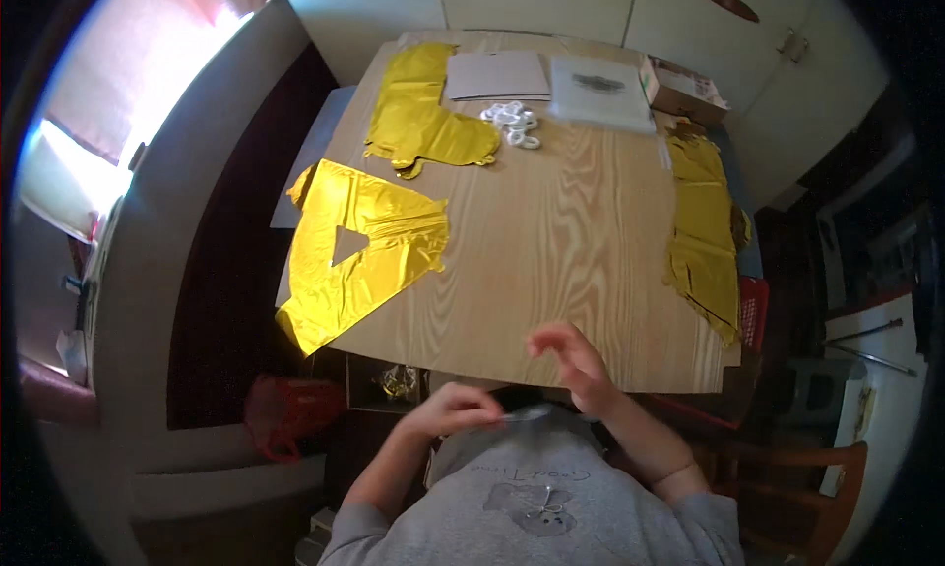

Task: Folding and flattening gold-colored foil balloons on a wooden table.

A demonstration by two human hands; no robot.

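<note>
Left hand (458, 408): fingers seem pinched on pale translucent piece (529, 414), shape blurred, by near edge of wood-grain bench (581, 241). Right hand (579, 369): fingers loosely parted, apparently empty. Likely handling step; next move calls for steadying piece.

Left grip (458, 408) curled inward; right grip (583, 372) farther forward, loosely crooked (slightly blurred).
</note>
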